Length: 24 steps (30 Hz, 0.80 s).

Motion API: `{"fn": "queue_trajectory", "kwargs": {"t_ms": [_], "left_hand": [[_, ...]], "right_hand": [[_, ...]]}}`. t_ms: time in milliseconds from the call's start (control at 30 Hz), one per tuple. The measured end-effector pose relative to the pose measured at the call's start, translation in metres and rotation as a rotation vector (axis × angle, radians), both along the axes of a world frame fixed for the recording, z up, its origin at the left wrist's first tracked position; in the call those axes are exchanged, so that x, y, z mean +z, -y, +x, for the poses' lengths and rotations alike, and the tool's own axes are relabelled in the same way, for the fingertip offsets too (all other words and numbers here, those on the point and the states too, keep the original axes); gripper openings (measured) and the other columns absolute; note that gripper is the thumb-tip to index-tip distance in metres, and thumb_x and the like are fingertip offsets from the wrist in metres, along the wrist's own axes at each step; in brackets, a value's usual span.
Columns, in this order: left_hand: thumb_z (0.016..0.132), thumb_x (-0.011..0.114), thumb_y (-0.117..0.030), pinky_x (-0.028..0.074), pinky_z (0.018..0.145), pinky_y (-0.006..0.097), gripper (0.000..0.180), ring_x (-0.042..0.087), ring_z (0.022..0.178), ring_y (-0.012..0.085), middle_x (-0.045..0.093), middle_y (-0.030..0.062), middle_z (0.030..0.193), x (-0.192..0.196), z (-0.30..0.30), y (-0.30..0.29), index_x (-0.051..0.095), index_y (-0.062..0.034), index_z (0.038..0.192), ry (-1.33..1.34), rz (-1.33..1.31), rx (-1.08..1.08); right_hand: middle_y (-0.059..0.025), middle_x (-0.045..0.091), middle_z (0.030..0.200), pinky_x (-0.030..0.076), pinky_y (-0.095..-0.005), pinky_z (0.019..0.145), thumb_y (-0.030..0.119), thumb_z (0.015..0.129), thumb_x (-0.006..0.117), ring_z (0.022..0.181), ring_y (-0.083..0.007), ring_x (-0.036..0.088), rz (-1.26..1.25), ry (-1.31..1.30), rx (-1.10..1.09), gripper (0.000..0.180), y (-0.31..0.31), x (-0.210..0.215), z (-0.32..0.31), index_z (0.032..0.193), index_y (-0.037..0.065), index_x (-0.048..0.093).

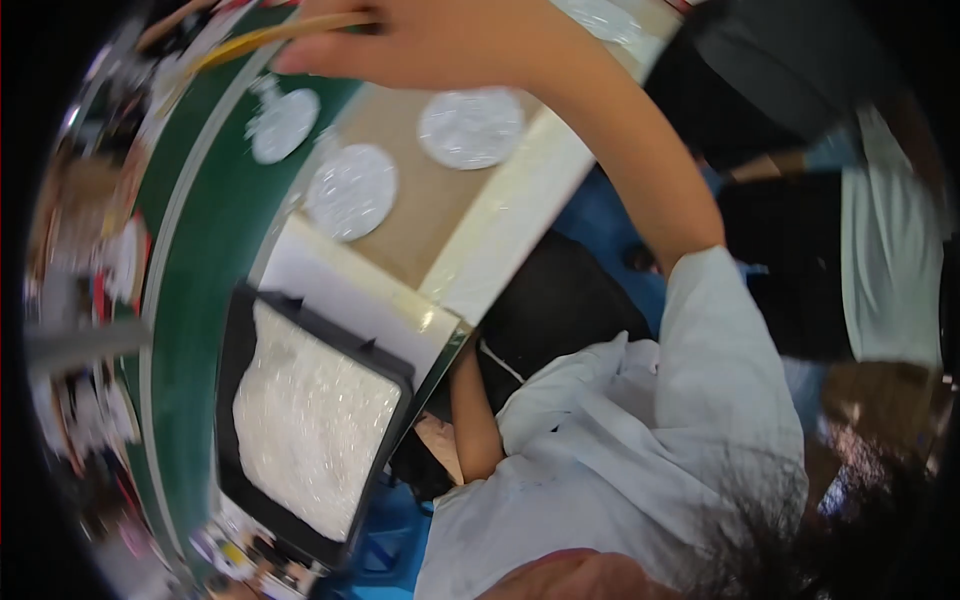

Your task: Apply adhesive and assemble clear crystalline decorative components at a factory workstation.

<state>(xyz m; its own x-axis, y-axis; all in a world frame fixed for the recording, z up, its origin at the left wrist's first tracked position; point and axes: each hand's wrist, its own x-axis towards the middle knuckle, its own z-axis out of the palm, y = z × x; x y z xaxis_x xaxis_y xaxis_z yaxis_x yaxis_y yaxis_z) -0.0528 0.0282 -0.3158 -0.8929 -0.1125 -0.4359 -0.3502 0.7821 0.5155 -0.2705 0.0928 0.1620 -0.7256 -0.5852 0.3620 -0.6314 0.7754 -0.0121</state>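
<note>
- Nearest the camera, the white sleeve (700,400) and dark hair fill the lower right; the view is tilted hard, so the bench runs diagonally.
- The left hand is not visible: only a bare forearm (472,420) drops below the bench edge, so I cannot tell whether it holds anything.
- Just beyond it, the black tray (232,350) lies on the bench, full of a white glittering material (310,420).
- Further along, three round silvery discs (352,190) lie flat on the tan board (420,215), near one another but apart, beside the green belt (205,250).
- Farthest off, the right hand (420,40) reaches over the belt, fingers closed around a thin yellow stick (270,35) that points left.
- Judging from this, the reach is long, so the stick is best kept pinched firmly and level, clear of the discs below.
- A steadier head would probably help aim the tip.
</note>
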Motion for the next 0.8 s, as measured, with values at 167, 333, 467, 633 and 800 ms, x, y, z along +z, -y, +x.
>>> {"fn": "queue_trajectory", "kwargs": {"t_ms": [167,333,467,633,800], "left_hand": [[0.088,0.055,-0.034,0.032,0.115,0.041,0.063,0.035,0.141,0.0350,0.037,0.0198,0.152,0.001,-0.011,0.005,0.045,-0.0059,0.144,0.266,0.014,-0.086],[0.091,0.051,-0.042,0.027,0.117,0.037,0.067,0.030,0.145,0.0291,0.031,0.0166,0.156,0.042,0.024,0.017,0.040,-0.0068,0.147,0.486,-0.044,-0.171],[0.092,0.052,-0.033,0.045,0.100,0.046,0.049,0.054,0.121,0.0424,0.055,0.0272,0.130,0.087,0.022,0.006,0.056,-0.0063,0.133,0.656,-0.254,-0.224],[0.094,0.052,-0.025,0.048,0.089,0.049,0.038,0.061,0.105,0.0438,0.065,0.0267,0.109,0.199,-0.007,-0.057,0.060,0.0012,0.120,0.304,-0.171,-0.209],[0.075,0.067,-0.016,0.041,0.106,0.048,0.051,0.056,0.119,0.0333,0.059,0.0165,0.130,0.279,-0.047,-0.114,0.060,-0.0097,0.125,-0.474,0.350,-0.636]], "right_hand": [[-0.0045,0.067,0.077,0.049,-0.0248,0.058,0.006,0.085,0.074,0.068,-0.0111,0.063,-0.989,0.615,0.189,0.010,-0.228,-0.194,0.011,0.089,0.000,0.067],[-0.0093,0.072,0.081,0.052,-0.0321,0.063,0.028,0.084,0.077,0.065,-0.0158,0.066,-0.669,1.121,-0.484,0.025,-0.317,-0.437,0.112,0.083,0.003,0.073],[-0.0160,0.069,0.071,0.050,-0.0421,0.062,0.049,0.083,0.068,0.063,-0.0253,0.066,-0.301,1.359,-0.694,0.048,-0.319,-0.589,0.187,0.081,0.002,0.074],[-0.0231,0.071,0.089,0.053,-0.0465,0.076,0.051,0.081,0.062,0.084,-0.0343,0.070,-0.281,1.477,-0.635,0.050,-0.300,-0.660,0.171,0.088,0.004,0.076],[-0.0213,0.071,0.083,0.053,-0.0451,0.073,0.043,0.084,0.057,0.082,-0.0329,0.070,-0.310,1.459,-0.554,0.043,-0.268,-0.615,0.114,0.086,0.003,0.075]]}}
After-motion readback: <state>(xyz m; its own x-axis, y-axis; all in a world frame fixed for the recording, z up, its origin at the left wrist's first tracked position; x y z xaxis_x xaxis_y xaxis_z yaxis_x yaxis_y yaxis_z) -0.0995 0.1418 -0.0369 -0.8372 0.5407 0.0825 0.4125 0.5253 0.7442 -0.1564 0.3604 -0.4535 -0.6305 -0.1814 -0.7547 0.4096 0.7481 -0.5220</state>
